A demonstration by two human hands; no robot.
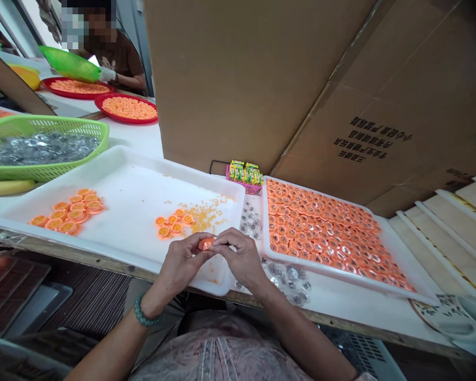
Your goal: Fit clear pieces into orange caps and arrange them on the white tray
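My left hand (186,262) pinches a small round orange plastic piece (206,243) from the left. From the other side, the fingertips of my right hand (238,254) are closed on the same piece, covering part of it. Both hands are over the near right corner of a white tray (119,233). Just beyond them in the tray lie small yellow beads (204,214), loosely scattered. Beside the beads sits a small group of orange round pieces (176,227), and a larger group of orange pieces (75,209) lies at the tray's left.
To the right, a second tray (266,222) is packed with rows of orange pieces. Clear plastic covers (289,278) lie near it. A green basket (99,129) of clear parts stands left. Behind rises a cardboard wall (241,79). A co-worker (122,58) holds a green basket at the back.
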